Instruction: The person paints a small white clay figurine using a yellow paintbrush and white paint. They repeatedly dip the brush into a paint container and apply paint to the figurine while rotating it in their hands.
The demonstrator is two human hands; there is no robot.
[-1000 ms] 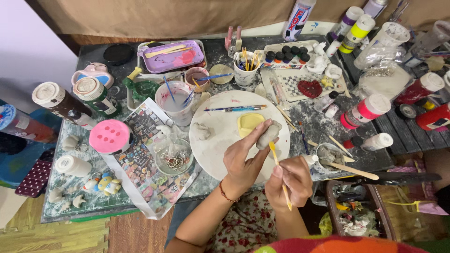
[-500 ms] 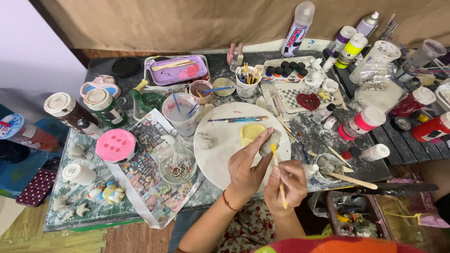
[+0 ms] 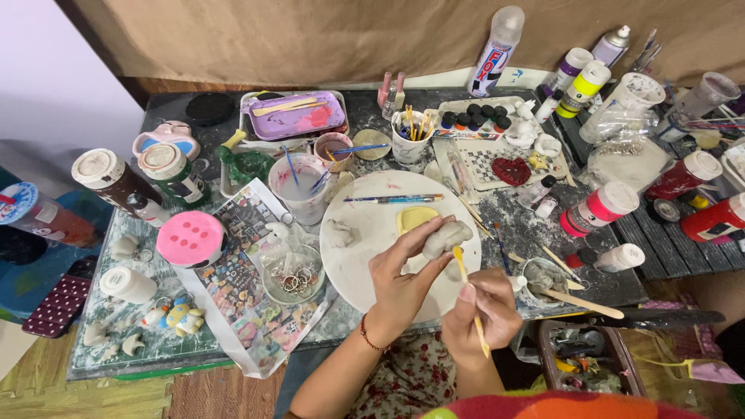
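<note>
We hold a small grey clay figure (image 3: 445, 237) in our left hand (image 3: 400, 275), fingers and thumb pinching it from the sides, raised just above the white round board (image 3: 357, 256) in the middle of the tabletop (image 3: 504, 213). Our right hand (image 3: 481, 310) has its grip pressed together around a thin yellow modelling tool (image 3: 469, 299), the tip touching the underside of the figure. The clay looks soft and light, so we judge it will dent under firm pressure; the thicker body seems the safer hold, not the thin ends. A flat yellow piece (image 3: 415, 219) lies on the board just behind the figure, with a blue paintbrush (image 3: 392, 199) beyond it. Open room is scarce: a water cup (image 3: 299, 186) stands near on the left, a small bowl of rings (image 3: 292, 275) beside it, paint bottles (image 3: 601, 208) crowd the right, and the near tabletop edge sits close under our wrists.
</note>
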